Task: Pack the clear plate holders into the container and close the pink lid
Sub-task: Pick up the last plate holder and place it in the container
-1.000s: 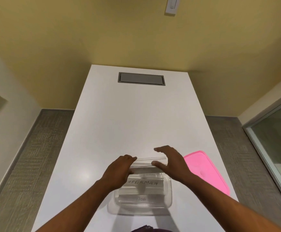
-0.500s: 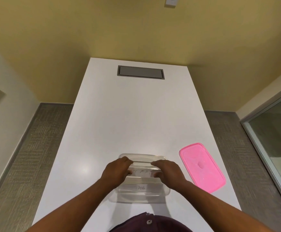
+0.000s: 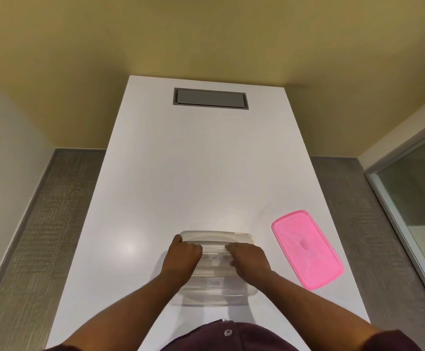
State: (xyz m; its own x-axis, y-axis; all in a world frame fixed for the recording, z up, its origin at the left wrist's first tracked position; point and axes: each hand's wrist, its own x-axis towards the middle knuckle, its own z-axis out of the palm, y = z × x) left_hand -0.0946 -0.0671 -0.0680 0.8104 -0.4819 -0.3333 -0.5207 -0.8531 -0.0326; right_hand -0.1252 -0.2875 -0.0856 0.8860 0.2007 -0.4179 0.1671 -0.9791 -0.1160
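A clear rectangular container (image 3: 216, 235) sits on the white table near the front edge. Inside it lie clear plate holders with paper labels; the front one (image 3: 215, 283) reads "DOG". My left hand (image 3: 182, 259) and my right hand (image 3: 248, 259) both reach down into the container and grip the ends of another clear plate holder (image 3: 214, 259) with a partly hidden label. The pink lid (image 3: 307, 248) lies flat on the table to the right of the container, apart from it.
The white table (image 3: 206, 160) runs away from me, with a grey recessed hatch (image 3: 210, 98) at its far end. Grey carpet lies on both sides, a yellow wall behind, and a glass partition (image 3: 414, 198) at the right.
Both hands have lowered the plate holder from above the container's far rim down into the container. The camera has tilted down, and the lid is now in full view.
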